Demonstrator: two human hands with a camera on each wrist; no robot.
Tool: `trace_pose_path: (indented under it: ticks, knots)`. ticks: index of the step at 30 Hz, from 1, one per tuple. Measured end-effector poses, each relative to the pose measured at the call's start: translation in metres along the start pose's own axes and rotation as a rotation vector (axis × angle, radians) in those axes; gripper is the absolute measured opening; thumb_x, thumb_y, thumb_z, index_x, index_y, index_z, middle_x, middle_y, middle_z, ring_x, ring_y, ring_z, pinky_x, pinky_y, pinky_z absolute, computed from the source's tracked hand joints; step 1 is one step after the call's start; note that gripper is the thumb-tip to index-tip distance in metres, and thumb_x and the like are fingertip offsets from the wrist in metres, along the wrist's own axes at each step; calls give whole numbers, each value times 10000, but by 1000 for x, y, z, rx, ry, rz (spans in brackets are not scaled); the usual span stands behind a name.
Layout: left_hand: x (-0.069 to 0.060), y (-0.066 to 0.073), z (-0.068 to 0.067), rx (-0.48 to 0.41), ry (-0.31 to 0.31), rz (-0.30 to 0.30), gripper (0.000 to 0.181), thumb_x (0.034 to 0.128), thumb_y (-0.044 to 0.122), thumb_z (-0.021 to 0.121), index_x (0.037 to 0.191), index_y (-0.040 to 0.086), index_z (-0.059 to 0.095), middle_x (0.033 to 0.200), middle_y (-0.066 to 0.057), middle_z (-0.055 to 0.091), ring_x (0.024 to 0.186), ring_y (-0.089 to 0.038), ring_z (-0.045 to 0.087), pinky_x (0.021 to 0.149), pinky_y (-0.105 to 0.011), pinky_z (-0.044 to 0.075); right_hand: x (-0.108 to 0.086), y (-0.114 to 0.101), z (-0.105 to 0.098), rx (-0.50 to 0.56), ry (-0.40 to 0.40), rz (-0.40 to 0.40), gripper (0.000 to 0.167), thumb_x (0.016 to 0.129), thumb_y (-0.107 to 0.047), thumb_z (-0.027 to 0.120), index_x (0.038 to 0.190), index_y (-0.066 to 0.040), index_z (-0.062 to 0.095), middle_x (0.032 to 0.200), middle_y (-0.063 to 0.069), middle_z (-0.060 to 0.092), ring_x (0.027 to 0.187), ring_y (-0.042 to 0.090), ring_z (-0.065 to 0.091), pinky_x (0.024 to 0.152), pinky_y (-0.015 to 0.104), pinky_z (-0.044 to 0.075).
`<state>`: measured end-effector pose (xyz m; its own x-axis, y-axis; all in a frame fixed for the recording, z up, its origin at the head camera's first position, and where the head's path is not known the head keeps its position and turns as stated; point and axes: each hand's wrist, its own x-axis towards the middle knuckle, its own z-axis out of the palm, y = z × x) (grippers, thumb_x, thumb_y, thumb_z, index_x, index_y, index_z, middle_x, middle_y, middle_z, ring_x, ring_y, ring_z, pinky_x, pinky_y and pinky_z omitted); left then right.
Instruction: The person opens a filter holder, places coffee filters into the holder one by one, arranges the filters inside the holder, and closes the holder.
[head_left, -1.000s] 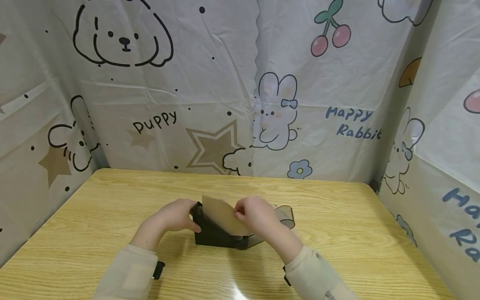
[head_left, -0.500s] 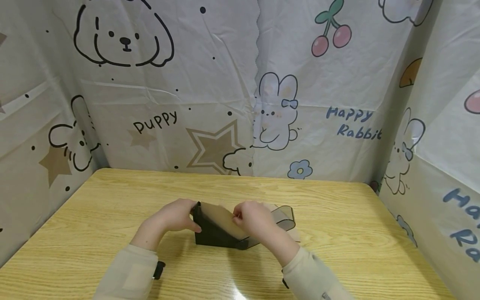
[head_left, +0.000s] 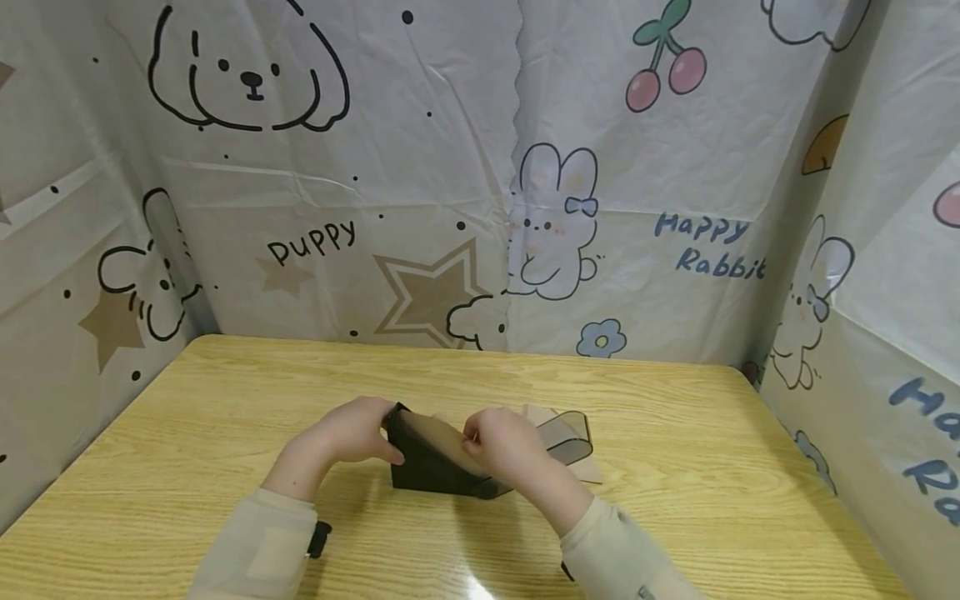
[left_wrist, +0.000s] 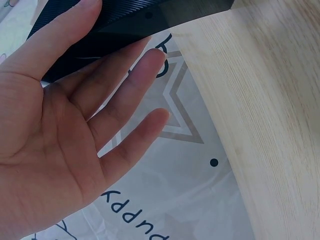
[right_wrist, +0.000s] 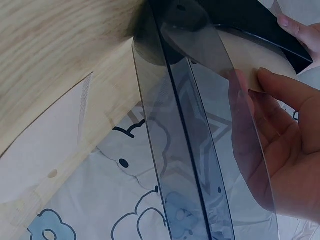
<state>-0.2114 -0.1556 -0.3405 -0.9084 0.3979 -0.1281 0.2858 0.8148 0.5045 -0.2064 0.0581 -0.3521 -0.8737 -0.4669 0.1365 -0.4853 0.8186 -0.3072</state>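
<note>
A black box-like holder with a slanted open top stands mid-table; a tinted see-through lid swings out at its right. My left hand grips the holder's left end, thumb in front; in the left wrist view the other fingers of the hand spread behind the black wall. Between thumb and fingertips my right hand pinches a tan paper piece, most of it down inside the holder. In the right wrist view the hand is partly seen through the clear lid.
Pale paper lies on the wooden table behind and right of the lid. Cloth walls printed with cartoons stand along the table's back and sides.
The tan paper has sunk lower into the holder, and my right hand has moved down and slightly left with it. My left hand has stayed on the holder's left end.
</note>
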Motion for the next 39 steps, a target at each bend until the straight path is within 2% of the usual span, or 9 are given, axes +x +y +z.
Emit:
trace_pose_path:
  ticks: [6, 16, 23, 27, 31, 35, 37, 39]
  knots:
    - [0, 0, 0, -9, 3, 10, 272, 720, 171, 797, 928, 116, 631, 1059, -90, 658, 997, -293, 615, 839, -433, 503, 1, -1, 3, -7, -7, 3, 148, 854, -163, 659, 716, -121, 690, 669, -29, 646, 544, 62, 498, 484, 216, 393]
    - [0, 1, 0, -7, -4, -9, 316, 722, 185, 798, 982, 97, 641, 1105, -121, 648, 1027, -313, 606, 848, -445, 500, 0, -2, 7, 2, -10, -15, 174, 841, -145, 649, 670, -123, 661, 601, -44, 595, 494, 50, 416, 453, 207, 349]
    - [-1, 1, 0, -7, -3, 1, 289, 722, 179, 796, 957, 113, 641, 1074, -94, 659, 1007, -298, 614, 847, -442, 502, -2, 0, -6, -17, -28, 29, 114, 852, -201, 662, 792, -110, 697, 709, -16, 644, 569, 75, 506, 499, 224, 408]
    - [-1, 1, 0, -8, -4, 1, 284, 726, 181, 794, 959, 116, 644, 1072, -91, 659, 1005, -298, 615, 845, -440, 504, -6, 0, -28, 15, 13, 86, 109, 870, -222, 645, 833, -131, 692, 738, -26, 639, 609, 88, 532, 533, 247, 422]
    - [-1, 2, 0, -6, 0, -9, 310, 728, 184, 793, 987, 103, 643, 1095, -113, 651, 1022, -311, 607, 849, -445, 502, -11, 9, -60, 30, 139, 190, 130, 874, -269, 636, 850, -154, 692, 785, -33, 671, 663, 99, 583, 543, 256, 429]
    - [-2, 3, -1, 0, 4, -14, 330, 724, 182, 796, 999, 89, 640, 1109, -135, 643, 1029, -324, 602, 853, -454, 498, -17, 31, -84, 37, 251, 320, 181, 886, -307, 610, 894, -150, 699, 823, -12, 687, 694, 129, 606, 531, 255, 419]
    - [-2, 3, -1, -1, 6, -13, 313, 722, 176, 796, 983, 98, 641, 1101, -128, 648, 1028, -321, 603, 860, -455, 496, -19, 46, -89, 47, 269, 367, 200, 894, -305, 596, 917, -134, 698, 846, 16, 693, 699, 153, 608, 527, 261, 413]
    - [-2, 2, 0, -3, 10, -16, 302, 721, 170, 796, 973, 107, 641, 1096, -118, 651, 1031, -316, 604, 865, -456, 493, -20, 60, -89, 48, 255, 404, 210, 900, -302, 589, 928, -123, 694, 865, 38, 697, 703, 169, 612, 521, 271, 408]
